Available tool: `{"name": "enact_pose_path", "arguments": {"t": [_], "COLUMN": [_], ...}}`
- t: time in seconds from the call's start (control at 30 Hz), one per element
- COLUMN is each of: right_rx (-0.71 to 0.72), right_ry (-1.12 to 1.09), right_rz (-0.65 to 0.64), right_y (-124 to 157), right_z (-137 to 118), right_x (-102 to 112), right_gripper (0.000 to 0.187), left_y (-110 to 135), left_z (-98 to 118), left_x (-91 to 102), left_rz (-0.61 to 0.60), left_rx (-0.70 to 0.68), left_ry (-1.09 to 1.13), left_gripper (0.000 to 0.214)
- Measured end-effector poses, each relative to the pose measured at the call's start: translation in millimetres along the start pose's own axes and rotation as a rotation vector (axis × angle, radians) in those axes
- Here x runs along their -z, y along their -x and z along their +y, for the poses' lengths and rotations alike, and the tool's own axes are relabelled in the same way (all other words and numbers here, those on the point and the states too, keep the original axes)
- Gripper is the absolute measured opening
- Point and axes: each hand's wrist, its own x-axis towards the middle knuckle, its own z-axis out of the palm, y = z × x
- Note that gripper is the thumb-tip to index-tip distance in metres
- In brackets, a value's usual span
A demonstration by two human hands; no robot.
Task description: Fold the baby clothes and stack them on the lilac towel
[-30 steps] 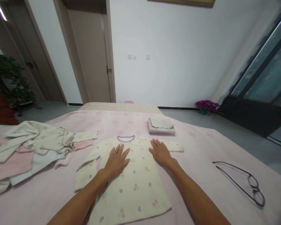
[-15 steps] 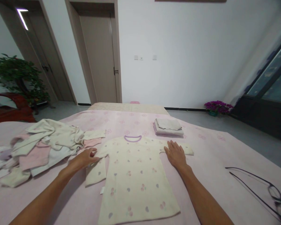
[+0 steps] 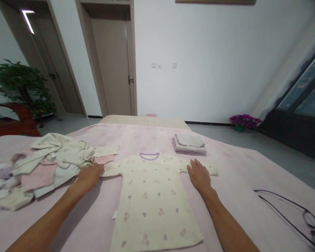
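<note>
A cream long-sleeved child's shirt (image 3: 152, 196) with a purple neckband and small printed fruit lies flat and spread out before me. My left hand (image 3: 90, 176) is closed around the end of its left sleeve, which stretches out sideways; the cuff is hidden by my fingers. My right hand (image 3: 200, 176) rests flat on the other sleeve (image 3: 212, 168), fingers lightly spread. Just beyond my left hand lies a heap of loose clothes (image 3: 52, 164) in white, cream and pink. A small stack of folded clothes (image 3: 189, 143) sits past my right hand.
A pink flowered cloth (image 3: 233, 189) covers the surface under everything. Black-framed glasses (image 3: 291, 215) with their arms unfolded lie at the right. Farther off are a door (image 3: 111, 66), a green plant (image 3: 22, 85) and purple flowers (image 3: 244, 120) by the wall.
The left sleeve, which hung folded down beside the shirt, is now drawn out straight to the left by my left hand. My right hand stays on the other sleeve.
</note>
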Motion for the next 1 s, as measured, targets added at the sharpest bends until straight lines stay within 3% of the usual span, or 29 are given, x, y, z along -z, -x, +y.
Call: {"name": "enact_pose_path", "arguments": {"t": [0.1, 0.17, 0.4, 0.5, 0.73, 1.0], "right_rx": [-0.044, -0.087, -0.294, -0.434, -0.455, -0.54], "right_ry": [-0.034, -0.039, 0.003, 0.029, 0.041, -0.056], "right_rz": [0.021, 0.015, -0.056, -0.074, -0.184, -0.181], "right_y": [-2, -3, -10, -17, -30, -31], "right_z": [7, 12, 43, 63, 87, 103], "right_x": [-4, -5, 7, 21, 39, 44], "right_gripper": [0.052, 0.051, 0.053, 0.055, 0.051, 0.043], "left_y": [-5, -8, -20, -39, -95, -112], "left_z": [-4, 5, 93, 115, 128, 135], "left_x": [5.7, 11.3, 7.1, -2.0, -17.1, -24.4], "left_rz": [-0.103, -0.133, 0.109, 0.162, 0.088, 0.167], "left_rx": [-0.003, -0.037, -0.21, -0.192, 0.097, 0.134], "left_ry": [0.042, 0.082, 0.379, 0.411, 0.362, 0.356], "left_gripper": [0.032, 0.03, 0.037, 0.042, 0.054, 0.034]}}
